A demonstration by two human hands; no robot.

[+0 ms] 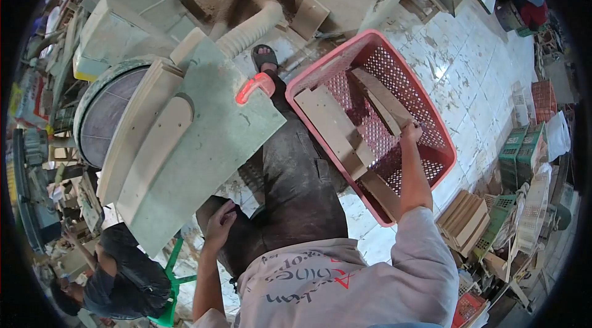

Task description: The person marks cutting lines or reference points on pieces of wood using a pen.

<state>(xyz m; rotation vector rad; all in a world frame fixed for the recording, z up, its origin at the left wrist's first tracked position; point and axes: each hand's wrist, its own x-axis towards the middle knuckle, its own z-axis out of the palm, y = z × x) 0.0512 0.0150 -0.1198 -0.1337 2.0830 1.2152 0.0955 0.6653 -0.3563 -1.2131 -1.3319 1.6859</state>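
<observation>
Workshop floor: right hand in pink crate (several boards); left hand on knee.

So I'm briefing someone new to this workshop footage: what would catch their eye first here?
The pink perforated plastic basket on the right, holding pale wooden boards, stands out first; the person's right hand reaches into it. To its left a pale green sanding table with an orange handle sits beside a round sanding disc. The left hand rests on the person's knee.
</observation>
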